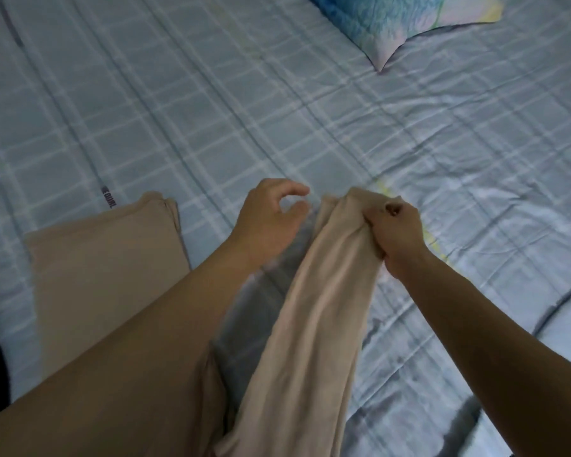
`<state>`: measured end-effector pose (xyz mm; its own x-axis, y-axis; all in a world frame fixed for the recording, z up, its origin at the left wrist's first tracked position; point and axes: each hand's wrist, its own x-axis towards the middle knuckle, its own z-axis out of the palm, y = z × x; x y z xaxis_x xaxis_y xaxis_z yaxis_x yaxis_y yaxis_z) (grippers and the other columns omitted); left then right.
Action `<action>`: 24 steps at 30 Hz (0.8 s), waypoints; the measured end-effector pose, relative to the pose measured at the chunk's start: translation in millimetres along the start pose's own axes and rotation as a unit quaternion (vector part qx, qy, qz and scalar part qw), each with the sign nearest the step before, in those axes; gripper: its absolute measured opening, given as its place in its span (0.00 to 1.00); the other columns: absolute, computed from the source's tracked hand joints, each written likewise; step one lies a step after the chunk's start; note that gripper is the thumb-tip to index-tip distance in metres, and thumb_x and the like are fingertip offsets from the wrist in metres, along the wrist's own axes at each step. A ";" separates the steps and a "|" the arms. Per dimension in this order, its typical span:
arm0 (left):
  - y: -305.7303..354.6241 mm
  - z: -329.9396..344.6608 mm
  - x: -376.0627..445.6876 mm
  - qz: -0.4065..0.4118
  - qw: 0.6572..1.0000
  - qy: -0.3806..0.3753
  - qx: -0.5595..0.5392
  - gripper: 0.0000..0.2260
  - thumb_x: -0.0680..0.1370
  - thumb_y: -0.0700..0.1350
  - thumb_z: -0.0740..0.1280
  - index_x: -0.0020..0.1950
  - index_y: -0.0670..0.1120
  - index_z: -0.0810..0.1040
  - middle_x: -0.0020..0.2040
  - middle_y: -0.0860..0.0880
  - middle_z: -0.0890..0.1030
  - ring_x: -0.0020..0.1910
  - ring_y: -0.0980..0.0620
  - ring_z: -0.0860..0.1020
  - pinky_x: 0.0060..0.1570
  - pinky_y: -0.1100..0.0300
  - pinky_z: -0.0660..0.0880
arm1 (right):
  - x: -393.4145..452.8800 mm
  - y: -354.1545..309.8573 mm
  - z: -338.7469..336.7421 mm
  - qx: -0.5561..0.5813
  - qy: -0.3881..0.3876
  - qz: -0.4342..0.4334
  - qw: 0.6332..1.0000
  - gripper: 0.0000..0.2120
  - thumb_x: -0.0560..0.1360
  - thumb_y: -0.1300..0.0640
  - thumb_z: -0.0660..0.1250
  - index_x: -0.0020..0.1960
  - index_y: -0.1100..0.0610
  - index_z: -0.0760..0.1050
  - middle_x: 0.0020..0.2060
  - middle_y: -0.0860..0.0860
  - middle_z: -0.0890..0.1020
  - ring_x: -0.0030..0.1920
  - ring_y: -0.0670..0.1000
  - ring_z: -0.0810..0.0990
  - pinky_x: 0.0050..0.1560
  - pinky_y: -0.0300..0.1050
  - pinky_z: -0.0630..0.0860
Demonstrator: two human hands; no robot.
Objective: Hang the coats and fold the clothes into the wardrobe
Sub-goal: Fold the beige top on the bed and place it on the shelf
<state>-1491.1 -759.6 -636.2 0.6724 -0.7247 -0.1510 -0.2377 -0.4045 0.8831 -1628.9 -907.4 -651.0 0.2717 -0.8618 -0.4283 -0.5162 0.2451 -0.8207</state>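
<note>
Head view, two people talking about it.

"What is the right hand [394, 230] doing?"

"Its fingers are curled tight round the far end of one leg of the tan trousers [314, 318]. That leg is bunched up in the grip and lifted a bit off the bed [211, 103]. It runs long, from the hand back toward the person's body."

"And the left hand [269, 217]?"

"That one holds nothing. Its fingers are loosely curled, with the thumb and first finger making a little gap. It hovers just beside the held leg end, on its left."

"Where is the other leg [103, 255]?"

"It lies flat on the bed, out to the left of the left hand, well apart from the held one. It also points away from the person. The left arm crosses over part of it."

"So which hand is nearer to that flat leg?"

"The left one. It looks like the right hand needs to carry its leg across to the left to lay it on the flat one, or the left hand could grab the flat end."

"Anything else around?"

"A blue fuzzy pillow [402, 21] sits far beyond the right hand, at the top of the bed."
</note>
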 end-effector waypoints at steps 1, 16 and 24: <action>-2.9 5.6 -4.8 0.002 0.998 -0.006 0.070 0.10 0.78 0.46 0.68 0.60 0.49 0.82 0.63 0.50 0.78 0.65 0.51 0.74 0.67 0.60 0.67 | 1.8 4.0 -5.2 -0.020 0.012 0.018 1.000 0.14 0.69 0.58 0.71 0.50 0.67 0.77 0.42 0.57 0.81 0.45 0.57 0.81 0.45 0.55 0.80; -57.0 60.8 -131.7 0.208 0.872 -0.133 0.423 0.30 0.81 0.58 0.55 0.80 0.45 0.61 0.81 0.46 0.57 0.80 0.46 0.55 0.75 0.41 0.59 | -11.3 39.3 -38.5 -0.051 0.015 -0.010 0.999 0.06 0.74 0.59 0.71 0.42 0.62 0.79 0.41 0.61 0.83 0.42 0.58 0.81 0.42 0.57 0.80; -59.9 62.0 -120.1 0.185 0.886 -0.090 0.416 0.30 0.83 0.60 0.51 0.80 0.43 0.60 0.81 0.46 0.57 0.81 0.46 0.53 0.76 0.40 0.57 | -10.5 39.9 -43.6 0.056 -0.060 0.019 0.996 0.07 0.73 0.59 0.75 0.49 0.55 0.80 0.47 0.51 0.85 0.47 0.50 0.84 0.48 0.49 0.83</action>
<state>-1601.1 -683.0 -698.5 0.3365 -0.9401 -0.0545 -0.9030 -0.3385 0.2646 -1687.7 -908.0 -662.7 0.3526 -0.7936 -0.4958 -0.4362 0.3293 -0.8374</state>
